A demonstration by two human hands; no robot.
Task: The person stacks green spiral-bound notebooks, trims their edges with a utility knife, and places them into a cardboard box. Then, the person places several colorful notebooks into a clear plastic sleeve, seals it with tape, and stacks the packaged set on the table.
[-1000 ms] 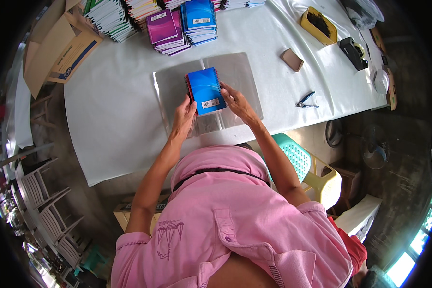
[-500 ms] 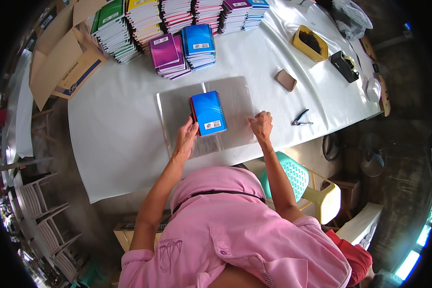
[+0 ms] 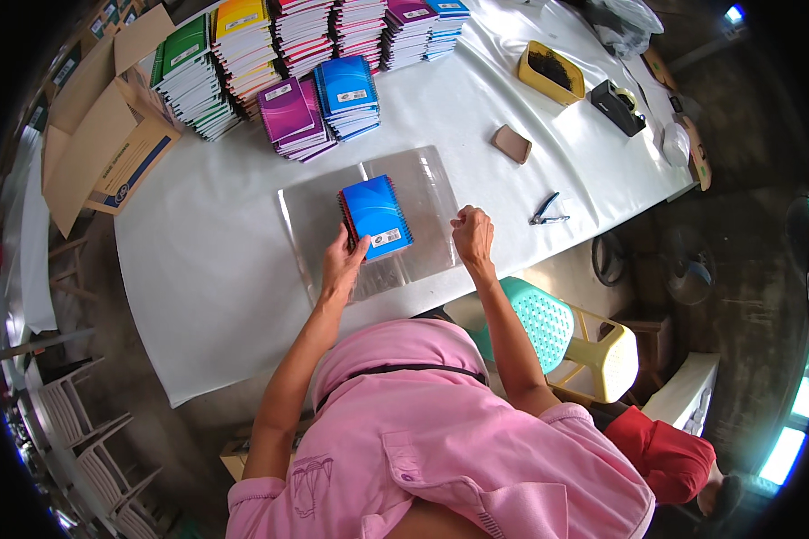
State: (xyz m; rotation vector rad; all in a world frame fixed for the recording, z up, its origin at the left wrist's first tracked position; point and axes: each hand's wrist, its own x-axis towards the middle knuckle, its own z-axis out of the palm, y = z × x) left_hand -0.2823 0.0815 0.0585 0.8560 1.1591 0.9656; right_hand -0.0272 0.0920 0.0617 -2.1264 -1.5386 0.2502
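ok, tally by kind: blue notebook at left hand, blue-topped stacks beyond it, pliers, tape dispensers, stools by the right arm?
Blue spiral notebook at left hand: 1
Blue-topped notebook stacks: 2
Blue-handled pliers: 1
Black tape dispenser: 1
Green plastic stool: 1
Yellow plastic stool: 1
Total: 7

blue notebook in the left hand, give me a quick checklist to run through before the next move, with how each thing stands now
1. Left hand has the blue notebook: ok, it grips the lower left side.
2. Both hands on the notebook: not ok, the right hand is apart from it.
3. Notebook over the clear plastic: ok, it sits within the plastic's outline.
4. Right hand gripping the plastic's edge: cannot tell, its fingers are curled near that edge.
5. Blue-handled hand tool off the plastic: ok, it lies farther right.
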